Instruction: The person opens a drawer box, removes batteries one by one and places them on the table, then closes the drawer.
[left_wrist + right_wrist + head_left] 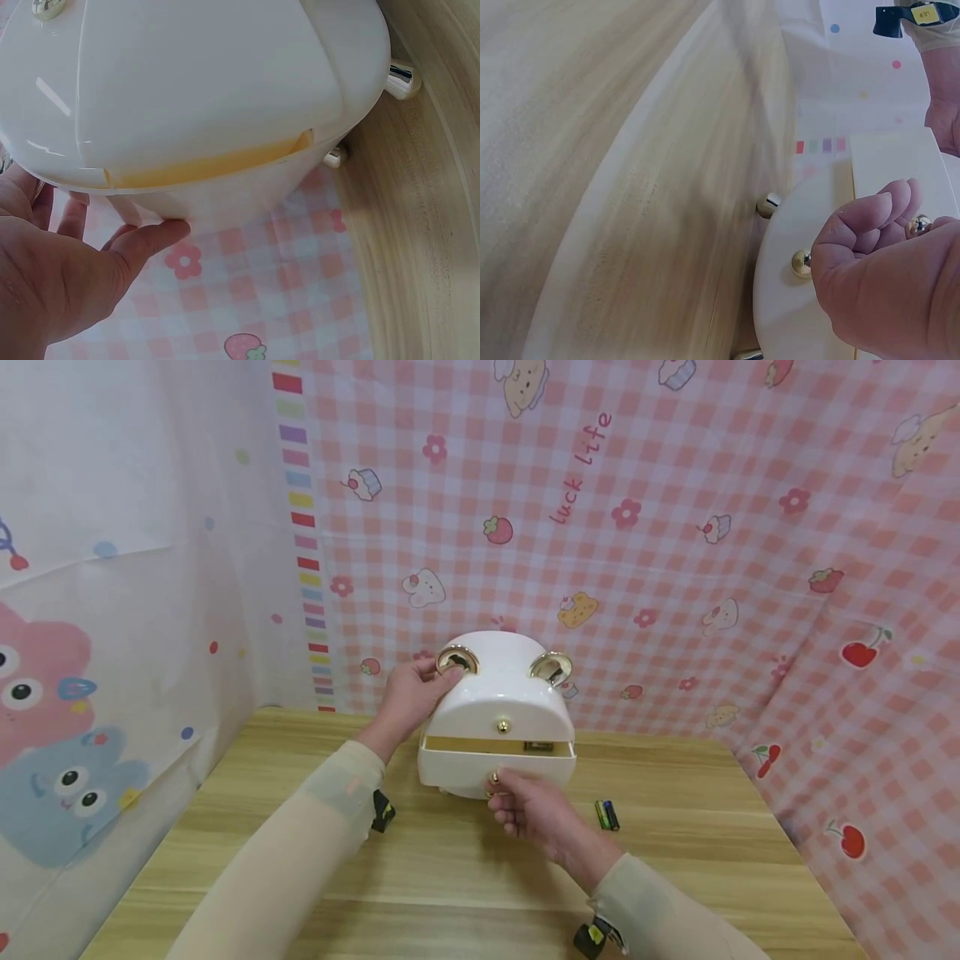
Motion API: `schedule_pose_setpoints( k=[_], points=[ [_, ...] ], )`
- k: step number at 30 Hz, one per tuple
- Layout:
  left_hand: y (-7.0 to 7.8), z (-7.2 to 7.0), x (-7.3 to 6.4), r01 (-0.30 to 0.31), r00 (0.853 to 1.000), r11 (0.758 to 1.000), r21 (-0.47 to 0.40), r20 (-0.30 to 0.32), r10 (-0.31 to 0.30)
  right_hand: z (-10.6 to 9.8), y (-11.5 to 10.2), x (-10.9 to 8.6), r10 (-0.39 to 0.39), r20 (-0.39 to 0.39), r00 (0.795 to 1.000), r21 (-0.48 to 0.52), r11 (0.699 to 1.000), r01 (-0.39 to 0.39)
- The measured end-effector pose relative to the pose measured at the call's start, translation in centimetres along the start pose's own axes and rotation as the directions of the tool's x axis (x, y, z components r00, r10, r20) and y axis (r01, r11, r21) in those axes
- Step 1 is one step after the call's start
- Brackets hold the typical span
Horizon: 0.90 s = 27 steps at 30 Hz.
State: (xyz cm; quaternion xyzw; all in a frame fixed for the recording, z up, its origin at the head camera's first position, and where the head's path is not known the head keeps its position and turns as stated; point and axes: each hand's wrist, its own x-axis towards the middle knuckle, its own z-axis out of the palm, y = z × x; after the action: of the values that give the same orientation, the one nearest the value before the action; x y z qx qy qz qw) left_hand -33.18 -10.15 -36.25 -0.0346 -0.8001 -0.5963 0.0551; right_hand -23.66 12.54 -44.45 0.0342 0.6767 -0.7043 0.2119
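A rounded white drawer box (502, 652) with gold ring-shaped ears stands on the table. Its middle drawer (450, 767) is pulled partway out, with a battery (537, 747) lying inside at the right. My left hand (411, 697) grips the left gold ear (458, 657); in the left wrist view its other fingers (154, 238) lie along the box's side. At the front, my right hand (536, 810) pinches the gold knob (919, 225) of that drawer. A lower knob (801, 263) shows beside the curled fingers. The upper drawer's knob (502, 726) is untouched.
Two batteries (607, 815) lie side by side on the wooden table (675, 860), right of the box. A pink checked cloth (465, 552) hangs close behind the box, and a white printed cloth (150, 635) hangs at the left.
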Motion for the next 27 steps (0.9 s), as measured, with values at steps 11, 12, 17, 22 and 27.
schedule_pose_setpoints(
  k=[11,12,17,22,27],
  points=[
    [-0.2,0.0,0.0,-0.021,1.0,1.0,0.004,-0.016,0.021,0.1,0.5,-1.0,0.01,0.004,1.0,-0.006,1.0,-0.01],
    [-0.2,0.0,0.0,-0.023,1.0,1.0,0.007,-0.017,0.023,0.1,0.6,-1.1,0.009,0.004,1.0,-0.008,1.0,-0.009],
    [-0.3,0.1,0.1,-0.022,1.0,1.0,0.005,-0.022,0.022,0.1,0.7,-1.8,0.004,0.016,1.0,-0.02,1.0,-0.004],
    [-0.3,0.1,0.2,-0.012,0.999,1.0,0.002,-0.03,0.012,0.2,0.8,-2.4,0.003,0.027,1.0,-0.018,1.0,-0.002],
    [-0.2,0.1,0.3,-0.008,1.0,1.0,0.004,-0.03,0.008,0.1,1.1,-2.9,0.002,0.035,0.999,-0.014,1.0,-0.002]
  ],
)
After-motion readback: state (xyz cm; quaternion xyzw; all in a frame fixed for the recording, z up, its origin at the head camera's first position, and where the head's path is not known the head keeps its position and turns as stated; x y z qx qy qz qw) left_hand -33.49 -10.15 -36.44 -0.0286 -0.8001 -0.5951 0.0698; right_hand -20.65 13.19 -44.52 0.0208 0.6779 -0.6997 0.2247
